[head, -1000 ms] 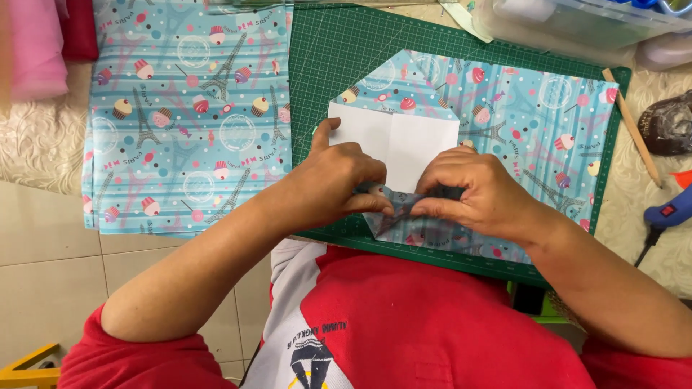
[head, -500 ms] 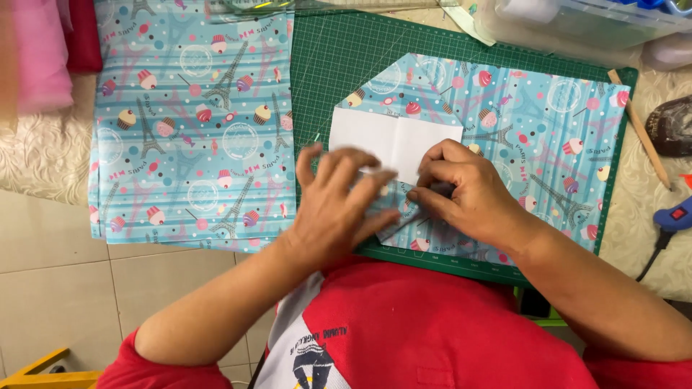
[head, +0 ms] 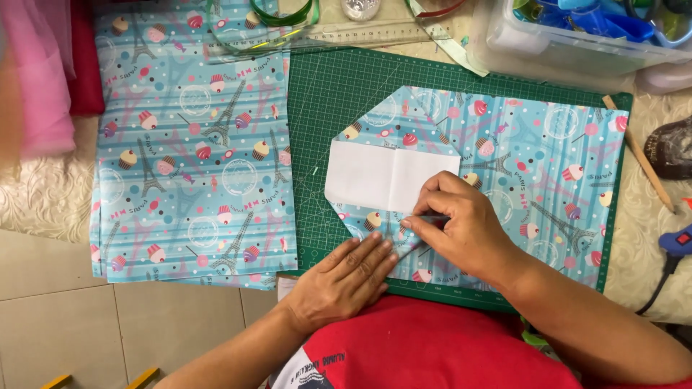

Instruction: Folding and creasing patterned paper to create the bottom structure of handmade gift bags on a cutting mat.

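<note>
A light blue patterned paper sheet (head: 533, 166) with cupcake and tower prints lies on a green cutting mat (head: 324, 101). Its left end is folded, showing a white underside flap (head: 382, 180). My left hand (head: 346, 281) lies flat, fingers together, pressing the paper's lower folded corner at the mat's near edge. My right hand (head: 461, 230) presses its fingertips onto the fold just below the white flap. Neither hand lifts anything.
A stack of the same patterned paper (head: 191, 144) lies left of the mat. Pink fabric (head: 40, 79) sits far left. A clear ruler (head: 346, 32), a plastic box (head: 577, 36), a pencil (head: 641, 155) and a blue glue gun (head: 674, 241) surround the mat.
My left hand slid down from the white flap to the paper's lower corner and flattened. My right hand shifted slightly right along the fold. The flap is now uncovered.
</note>
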